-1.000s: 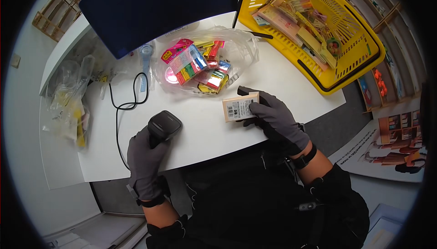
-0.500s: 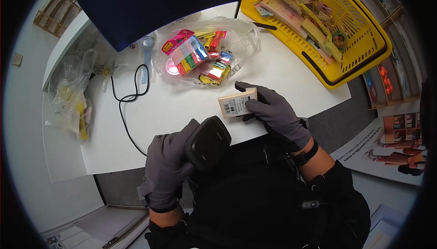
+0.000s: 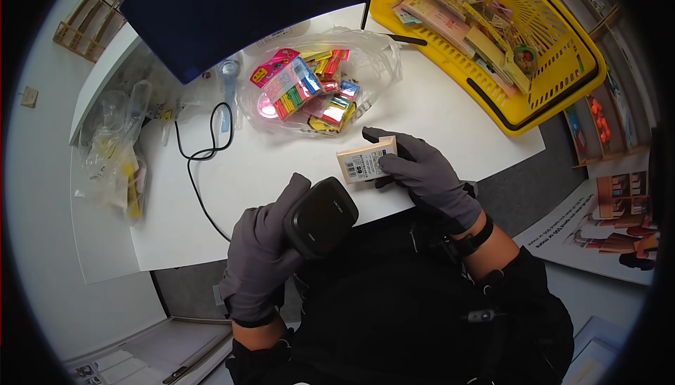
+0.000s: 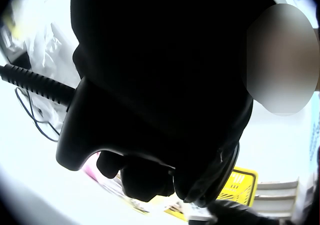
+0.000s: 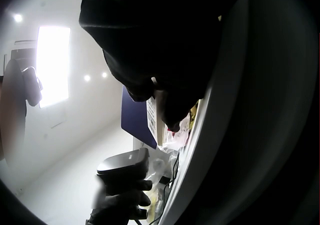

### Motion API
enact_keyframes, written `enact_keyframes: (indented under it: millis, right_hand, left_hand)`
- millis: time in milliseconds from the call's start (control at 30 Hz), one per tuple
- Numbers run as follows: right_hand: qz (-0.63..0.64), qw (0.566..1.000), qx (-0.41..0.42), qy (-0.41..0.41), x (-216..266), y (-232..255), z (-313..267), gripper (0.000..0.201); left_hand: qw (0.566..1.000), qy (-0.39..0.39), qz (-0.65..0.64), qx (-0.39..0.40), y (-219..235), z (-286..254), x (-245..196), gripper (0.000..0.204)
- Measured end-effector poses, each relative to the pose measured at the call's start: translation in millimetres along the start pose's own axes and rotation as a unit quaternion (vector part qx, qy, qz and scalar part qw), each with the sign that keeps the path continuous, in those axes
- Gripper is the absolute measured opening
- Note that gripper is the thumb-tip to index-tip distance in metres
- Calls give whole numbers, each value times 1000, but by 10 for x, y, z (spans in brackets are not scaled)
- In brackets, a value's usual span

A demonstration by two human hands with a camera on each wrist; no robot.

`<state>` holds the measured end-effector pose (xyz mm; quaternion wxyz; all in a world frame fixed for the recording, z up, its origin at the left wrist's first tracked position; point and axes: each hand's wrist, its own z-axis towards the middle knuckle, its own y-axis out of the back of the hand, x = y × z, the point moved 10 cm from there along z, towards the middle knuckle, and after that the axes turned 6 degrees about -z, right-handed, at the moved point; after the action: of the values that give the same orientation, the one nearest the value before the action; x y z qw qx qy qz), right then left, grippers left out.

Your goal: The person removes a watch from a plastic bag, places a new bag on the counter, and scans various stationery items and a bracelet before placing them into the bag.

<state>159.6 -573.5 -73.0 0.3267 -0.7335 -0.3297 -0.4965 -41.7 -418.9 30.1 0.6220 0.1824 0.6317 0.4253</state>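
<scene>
Holding one scanner [image 3: 323, 216], one box [image 3: 360, 163].

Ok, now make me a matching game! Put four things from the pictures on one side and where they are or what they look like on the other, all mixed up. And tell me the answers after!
Things:
1. black scanner
2. small pale box
3. basket
4. clear bag with colourful packs

Places and looks:
A. in the right hand
B. on the white table, in front of the dark screen
C. in the left hand
D. bright yellow

Right pairs: 1-C, 2-A, 3-D, 4-B
</scene>
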Motion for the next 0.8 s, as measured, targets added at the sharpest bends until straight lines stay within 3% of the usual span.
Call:
enact_keyframes:
  millis: [167,267,500,633,733,767,800]
  right_hand:
    - [7,1000,4,-5,1,-15,-8,55]
    - [-9,1000,5,-9,66,-45,-7,55]
    - [-79,996,13,-34,161,-35,23,56]
    - [-215,976,-43,7,674,79,-20,53]
    - [-257,956,-73,123,1159,111,123,53]
    - [-262,954,-71,125,1213,90,199,53]
    - [-326,927,-93,163,1330,47,265,53]
  left_hand:
    - [999,30,29,14,77,5,236,87]
    - [996,86,-16,-14,158,17,741,83]
    - [984,119,-131,-30,187,114,977,77]
    - [980,133,-148,-28,147,138,1114,75]
    - [979,148,-138,-27,170,158,1090,73]
    - [980,157,-120,-25,197,169,1051,71]
    - [980,167,-103,-23,204,169,1045,70]
